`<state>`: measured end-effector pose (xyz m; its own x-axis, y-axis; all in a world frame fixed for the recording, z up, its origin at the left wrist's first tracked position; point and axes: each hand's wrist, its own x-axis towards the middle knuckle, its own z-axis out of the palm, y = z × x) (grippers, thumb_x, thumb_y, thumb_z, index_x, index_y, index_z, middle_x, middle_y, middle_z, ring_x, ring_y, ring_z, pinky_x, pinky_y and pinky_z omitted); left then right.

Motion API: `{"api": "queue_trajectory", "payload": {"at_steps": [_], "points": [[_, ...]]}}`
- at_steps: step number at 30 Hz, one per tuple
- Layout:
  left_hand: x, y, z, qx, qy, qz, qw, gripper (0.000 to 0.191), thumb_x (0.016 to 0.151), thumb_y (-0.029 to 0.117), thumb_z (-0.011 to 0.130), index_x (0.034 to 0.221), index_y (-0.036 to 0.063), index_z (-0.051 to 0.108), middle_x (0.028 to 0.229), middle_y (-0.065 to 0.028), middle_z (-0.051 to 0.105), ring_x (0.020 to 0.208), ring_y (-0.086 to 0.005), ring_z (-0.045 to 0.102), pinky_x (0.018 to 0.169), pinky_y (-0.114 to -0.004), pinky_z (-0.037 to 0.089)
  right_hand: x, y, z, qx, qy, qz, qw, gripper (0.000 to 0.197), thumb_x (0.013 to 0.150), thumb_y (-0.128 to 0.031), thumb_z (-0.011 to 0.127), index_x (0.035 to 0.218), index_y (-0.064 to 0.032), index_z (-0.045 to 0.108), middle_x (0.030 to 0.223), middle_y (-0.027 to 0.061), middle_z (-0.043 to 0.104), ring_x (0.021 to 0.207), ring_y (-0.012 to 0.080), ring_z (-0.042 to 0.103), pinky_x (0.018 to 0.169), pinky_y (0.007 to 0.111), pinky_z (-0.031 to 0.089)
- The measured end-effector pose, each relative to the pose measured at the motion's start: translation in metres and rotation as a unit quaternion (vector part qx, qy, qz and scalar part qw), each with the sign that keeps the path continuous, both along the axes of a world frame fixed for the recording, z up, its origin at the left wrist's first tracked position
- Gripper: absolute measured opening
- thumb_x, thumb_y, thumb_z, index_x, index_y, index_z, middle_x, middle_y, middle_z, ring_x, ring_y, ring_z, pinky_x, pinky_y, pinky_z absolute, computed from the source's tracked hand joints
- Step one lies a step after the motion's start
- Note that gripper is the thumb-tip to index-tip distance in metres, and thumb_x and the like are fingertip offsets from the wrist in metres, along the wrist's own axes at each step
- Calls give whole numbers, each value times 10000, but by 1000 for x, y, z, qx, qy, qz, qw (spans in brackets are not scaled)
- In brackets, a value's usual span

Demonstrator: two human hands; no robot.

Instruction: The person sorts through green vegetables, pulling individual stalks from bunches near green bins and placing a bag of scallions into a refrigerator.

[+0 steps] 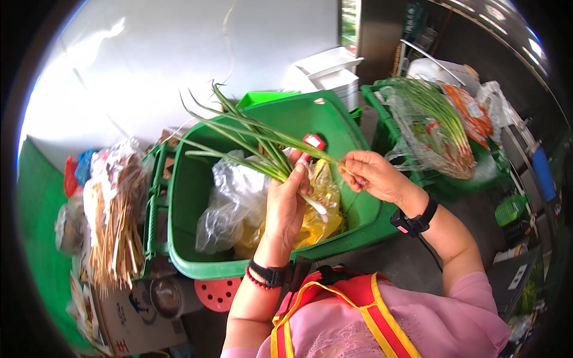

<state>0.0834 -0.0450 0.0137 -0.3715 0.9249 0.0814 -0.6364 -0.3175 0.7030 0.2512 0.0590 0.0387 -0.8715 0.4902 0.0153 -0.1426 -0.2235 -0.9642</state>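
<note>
My left hand [288,192] grips a small bunch of green onions [262,154], their leaves pointing up and left and a white bulb end [318,206] sticking out below the fingers. Between the fingertips of my right hand [376,174] is the root end of a single green onion stalk [320,154], which crosses above the left hand. Both hands are over a green plastic bin [327,112]. Inside it lie a clear plastic bag [235,192], a yellow plastic bag [322,223] and a red object with a white label [314,141].
At right, a second green bin [380,107] bears bagged green onions [425,112] and an orange package [470,112]. Dry straw-like stalks [114,237] in plastic lean at left. White trays [331,74] stack behind; a red perforated stool [215,293] and cardboard box [134,329] stand below.
</note>
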Motion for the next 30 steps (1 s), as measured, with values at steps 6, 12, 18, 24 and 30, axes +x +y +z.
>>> {"api": "queue_trajectory", "payload": {"at_steps": [6, 12, 18, 24, 30], "points": [[-33, -35, 0, -30, 56, 60, 996, 196, 848, 114, 584, 1009, 16, 530, 704, 20, 446, 568, -72, 394, 532, -212, 339, -48, -15, -16, 97, -92, 121, 984, 230, 923, -211, 478, 961, 6, 545, 741, 30, 557, 609, 90, 486, 549, 232, 390], [-36, -58, -8, -68, 111, 179, 975, 105, 840, 141, 603, 833, 52, 548, 668, 14, 498, 560, -64, 445, 469, -193, 372, -81, -47, -15, 504, -39, -4, 863, 296, 786, -100, 631, 1043, 10, 533, 822, 99, 612, 739, 176, 603, 634, 307, 479], [-44, -69, -13, -116, 110, 218, 963, 127, 836, 168, 606, 827, 56, 547, 664, 8, 514, 549, -63, 456, 497, -192, 351, -91, -60, -18, 686, 12, -92, 721, 167, 761, -91, 632, 890, -2, 577, 790, 140, 622, 698, 292, 613, 611, 357, 492], [-40, -69, -21, -84, 52, 233, 967, 160, 837, 187, 611, 860, 36, 563, 622, 8, 495, 564, -68, 463, 485, -193, 339, -92, -59, -19, 667, -1, -105, 737, 94, 778, -82, 610, 840, -14, 591, 765, 132, 620, 672, 294, 609, 585, 357, 489], [-37, -64, -20, -66, 33, 204, 976, 145, 849, 154, 589, 882, 14, 574, 648, -7, 513, 577, -76, 480, 503, -192, 379, -93, -62, -14, 617, 7, -131, 776, 87, 781, -77, 608, 837, -17, 579, 785, 137, 607, 675, 295, 603, 568, 348, 478]]}}
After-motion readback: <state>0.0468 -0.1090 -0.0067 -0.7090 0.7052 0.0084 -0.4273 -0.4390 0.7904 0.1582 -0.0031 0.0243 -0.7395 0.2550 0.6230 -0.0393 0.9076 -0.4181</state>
